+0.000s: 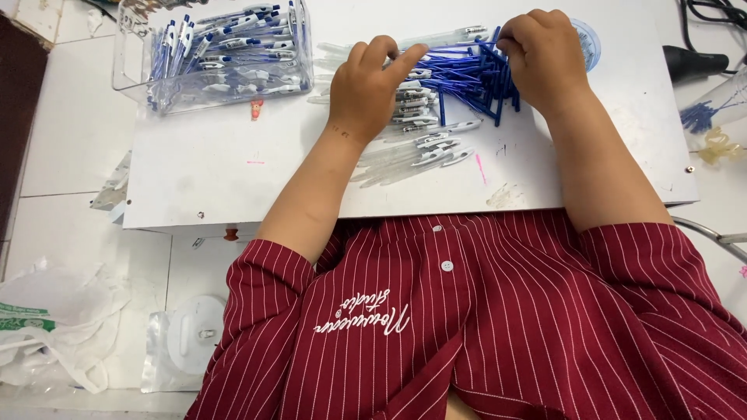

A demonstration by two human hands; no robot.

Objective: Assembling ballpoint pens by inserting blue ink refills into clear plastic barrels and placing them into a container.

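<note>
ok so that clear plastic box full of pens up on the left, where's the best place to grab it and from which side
Probably by its two short end walls, coming down from above. The clear box is open-topped with straight walls and sits flat on the white board; the pens lie loose inside, so keep it level. The left hand is nearest.

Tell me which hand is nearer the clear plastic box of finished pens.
Left. The left hand rests on the loose clear pen barrels, just to the right of the clear plastic box. The right hand is farther right, on the blue refills.
</note>
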